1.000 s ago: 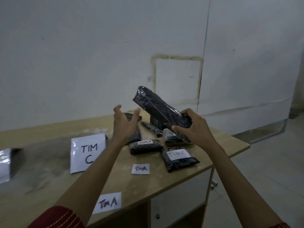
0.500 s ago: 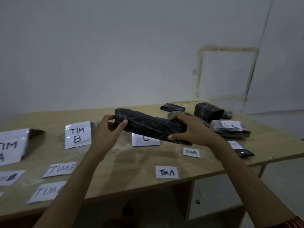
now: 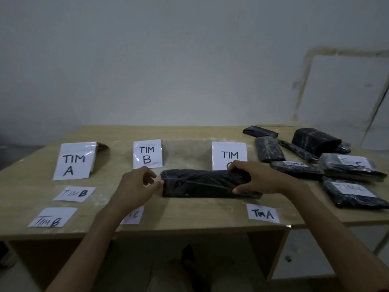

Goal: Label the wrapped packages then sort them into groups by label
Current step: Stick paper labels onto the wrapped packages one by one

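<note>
A long black wrapped package (image 3: pixel 200 183) lies flat on the wooden table (image 3: pixel 189 216), in front of the TIM C sign (image 3: pixel 229 153). My right hand (image 3: pixel 252 179) grips its right end, fingers over the top and thumb at the near side. My left hand (image 3: pixel 136 186) touches its left end with the thumb and curled fingers. Small loose labels lie near: TIM A (image 3: pixel 263 213) below the package, two TIM B labels (image 3: pixel 74 193) (image 3: pixel 52 218) at the left, and one partly hidden under my left forearm (image 3: pixel 134 216).
Standing signs TIM A (image 3: pixel 73 161) and TIM B (image 3: pixel 147 154) line the back left. A pile of several black wrapped packages (image 3: pixel 315 142) sits at the right, some labelled (image 3: pixel 353 163). The table's front edge runs just below the labels.
The package has come down from mid-air onto the table in front of the TIM C sign. My view has swung left, bringing the TIM A and TIM B signs into sight.
</note>
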